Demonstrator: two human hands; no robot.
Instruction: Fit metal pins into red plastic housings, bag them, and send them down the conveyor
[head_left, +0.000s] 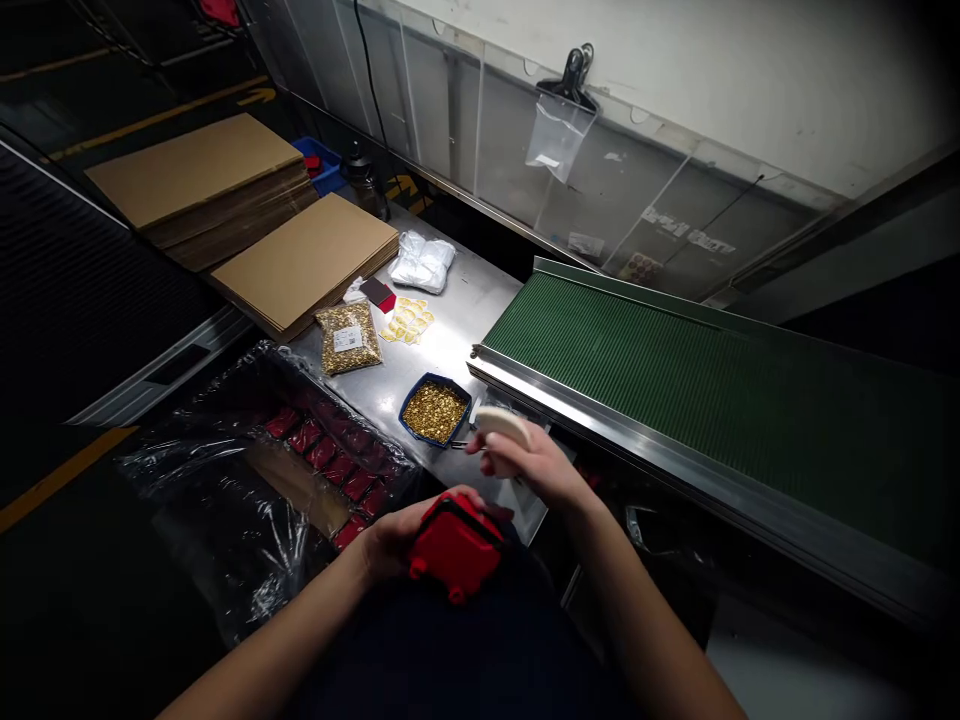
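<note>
My left hand (394, 535) is closed around a red plastic case (459, 548) with a black band along its upper edge and small red lugs at its lower edge. Just above and to the right, my right hand (540, 465) grips a pale, rounded, disc-like piece (504, 422); its exact kind does not show. A thin metal tip (459, 445) juts out near those fingers, and I cannot tell whether it is held too. Beyond the hands, a blue tray (429, 437) on the metal table holds many small gold-coloured pieces (435, 408).
A bag of gold pieces (349, 340), yellow stickers (409, 320), a white plastic bundle (422, 262) and cardboard stacks (307, 260) occupy the table (480, 285). A green conveyor (637, 360) runs along the right. At lower left, a plastic-lined box (262, 540) contains red wrapped items (322, 452).
</note>
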